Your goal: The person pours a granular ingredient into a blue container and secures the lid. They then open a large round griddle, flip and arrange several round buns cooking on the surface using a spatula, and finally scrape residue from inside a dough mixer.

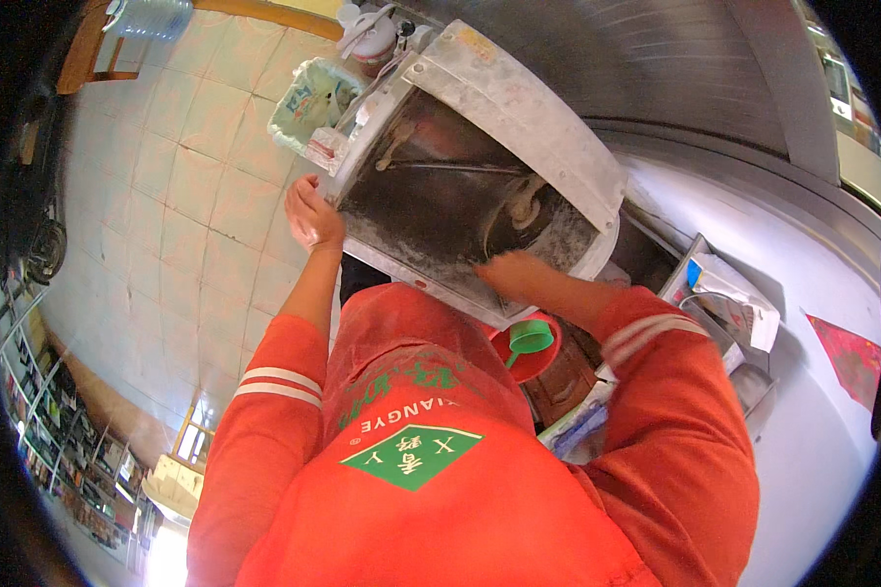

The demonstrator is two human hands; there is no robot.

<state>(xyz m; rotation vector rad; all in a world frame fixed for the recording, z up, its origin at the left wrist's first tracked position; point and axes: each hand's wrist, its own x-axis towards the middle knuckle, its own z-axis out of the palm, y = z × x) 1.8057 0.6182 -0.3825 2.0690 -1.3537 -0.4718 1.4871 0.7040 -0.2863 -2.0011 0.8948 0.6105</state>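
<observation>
A flour-dusted dough mixer (382, 257) stands before me with its lid (514, 110) raised. Inside the dark metal tub, a thin rod spans between the side walls, and dough-like residue clings near its ends. My left hand (314, 216) rests by the tub's left rim, fingers bent, with nothing visible in it. My right hand (510, 275) reaches over the tub's near right part, slightly blurred; its fingertips point down into the tub, and whether they hold anything is hidden. A green plastic scoop (530, 336) lies in a red basin (550, 359) below the mixer's near right corner.
A lined waste bin (286, 121) and a white kettle-like jug (373, 37) stand beyond the mixer's left side. At the right, a metal tray with a white package (756, 315) sits by the wall. Tiled floor (198, 183) extends leftward; a wooden stool (88, 66) is at upper left.
</observation>
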